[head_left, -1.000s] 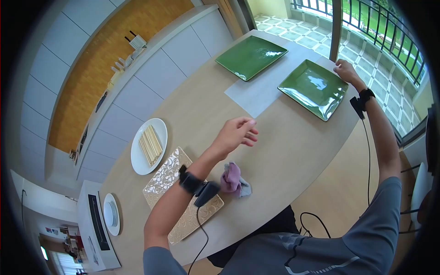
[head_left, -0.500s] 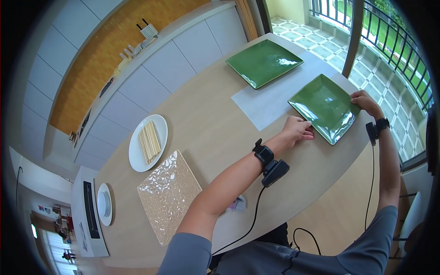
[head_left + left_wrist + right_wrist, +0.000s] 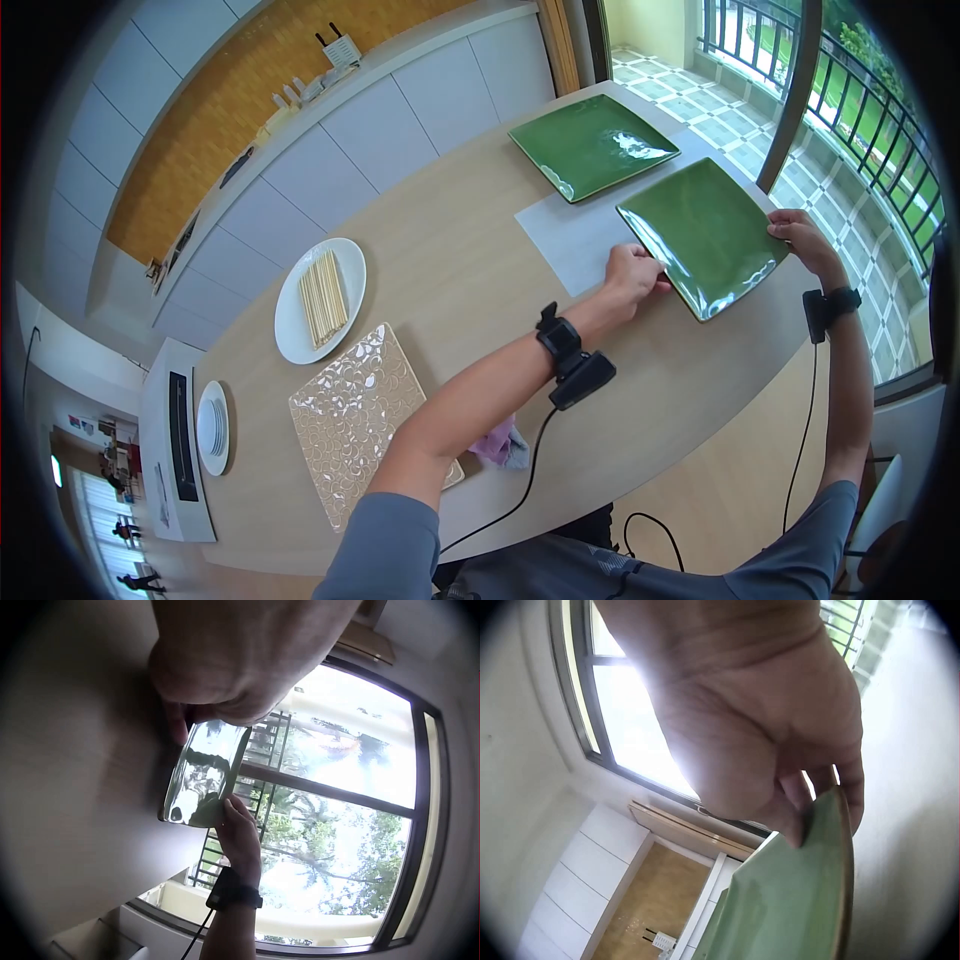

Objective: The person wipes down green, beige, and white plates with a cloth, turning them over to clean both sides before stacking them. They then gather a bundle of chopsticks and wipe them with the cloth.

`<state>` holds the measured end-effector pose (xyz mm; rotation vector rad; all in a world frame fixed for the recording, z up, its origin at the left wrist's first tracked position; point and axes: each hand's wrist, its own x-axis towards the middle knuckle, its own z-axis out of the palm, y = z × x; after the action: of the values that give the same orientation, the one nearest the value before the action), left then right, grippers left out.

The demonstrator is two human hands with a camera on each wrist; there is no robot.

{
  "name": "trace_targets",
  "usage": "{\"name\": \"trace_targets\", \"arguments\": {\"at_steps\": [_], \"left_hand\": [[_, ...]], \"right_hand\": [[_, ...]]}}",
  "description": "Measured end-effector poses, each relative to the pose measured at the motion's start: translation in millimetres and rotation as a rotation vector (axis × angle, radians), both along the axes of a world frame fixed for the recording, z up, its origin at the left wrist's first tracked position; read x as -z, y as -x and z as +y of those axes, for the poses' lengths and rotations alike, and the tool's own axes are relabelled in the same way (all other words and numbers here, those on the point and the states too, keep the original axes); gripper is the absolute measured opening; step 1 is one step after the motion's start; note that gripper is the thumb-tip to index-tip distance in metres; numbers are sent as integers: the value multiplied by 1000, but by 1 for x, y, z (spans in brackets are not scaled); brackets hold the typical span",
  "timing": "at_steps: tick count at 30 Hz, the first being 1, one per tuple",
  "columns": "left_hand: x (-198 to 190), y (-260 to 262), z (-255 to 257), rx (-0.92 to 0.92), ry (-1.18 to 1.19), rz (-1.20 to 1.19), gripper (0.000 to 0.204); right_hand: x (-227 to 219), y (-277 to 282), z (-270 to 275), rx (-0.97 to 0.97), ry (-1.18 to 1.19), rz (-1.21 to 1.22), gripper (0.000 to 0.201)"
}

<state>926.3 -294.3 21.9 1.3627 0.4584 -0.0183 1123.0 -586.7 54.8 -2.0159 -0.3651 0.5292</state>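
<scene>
A square glossy green plate [image 3: 705, 240] is held between both hands near the window end of the table. My left hand [image 3: 633, 278] grips its left edge, fingers partly hidden under the rim. On the opposite edge, my right hand [image 3: 803, 243] pinches the rim; the right wrist view shows its thumb inside the plate [image 3: 787, 900] and fingers behind. The left wrist view shows the plate [image 3: 201, 776] at a slant, with the right hand [image 3: 241, 834] beyond. A second green plate [image 3: 592, 145] lies just past it, on a pale runner [image 3: 565, 238].
A white oval plate [image 3: 289, 335] bears a bundle of pale sticks [image 3: 323, 300]. Nearby lie a patterned beige tile-like board [image 3: 350, 420] and a crumpled purple-grey cloth [image 3: 505, 447], partly behind the left arm. Stacked white dishes [image 3: 213, 428] stand at far left. Cables hang from both wrists.
My left hand has come across the table to the plate's left edge, and my right hand has taken its right edge. The held plate has shifted toward the other green plate.
</scene>
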Motion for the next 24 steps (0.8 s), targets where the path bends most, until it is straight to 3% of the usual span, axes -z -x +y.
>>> {"name": "trace_targets", "arguments": {"at_steps": [4, 7, 12, 14, 16, 24], "left_hand": [[-27, -26, 65, -3, -73, -45, 10], [-35, -52, 111, -106, -158, 1, 10], [-36, -85, 178, -232, -237, 74, 8], [-32, -98, 200, -256, -238, 104, 7], [-29, -110, 217, -278, -246, 81, 6], [-7, -150, 254, -292, -241, 115, 9]], "right_hand": [[-18, -23, 60, 22, -110, -32, 28], [-24, -54, 111, -38, -135, -31, 28], [-20, -100, 193, -111, -132, -57, 26], [-10, -116, 221, -73, -182, -85, 15], [-4, -133, 241, -130, 15, -133, 21], [21, -170, 274, -167, 114, -102, 21]]}}
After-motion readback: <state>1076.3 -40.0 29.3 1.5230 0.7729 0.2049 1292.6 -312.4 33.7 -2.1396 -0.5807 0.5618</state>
